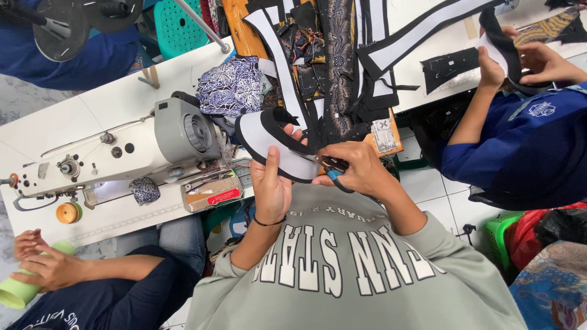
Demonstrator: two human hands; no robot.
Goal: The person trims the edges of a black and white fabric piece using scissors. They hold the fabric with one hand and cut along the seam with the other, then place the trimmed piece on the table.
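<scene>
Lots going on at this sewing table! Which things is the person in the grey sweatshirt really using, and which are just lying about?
In use:
left hand holding the white fabric piece
right hand with small snips

Lying about:
sewing machine
blue patterned cloth
orange spool
black-and-white strips

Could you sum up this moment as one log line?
left hand: holds white-and-black fabric piece | right hand: grips scissors at its edge | nearby: sewing machine
</scene>
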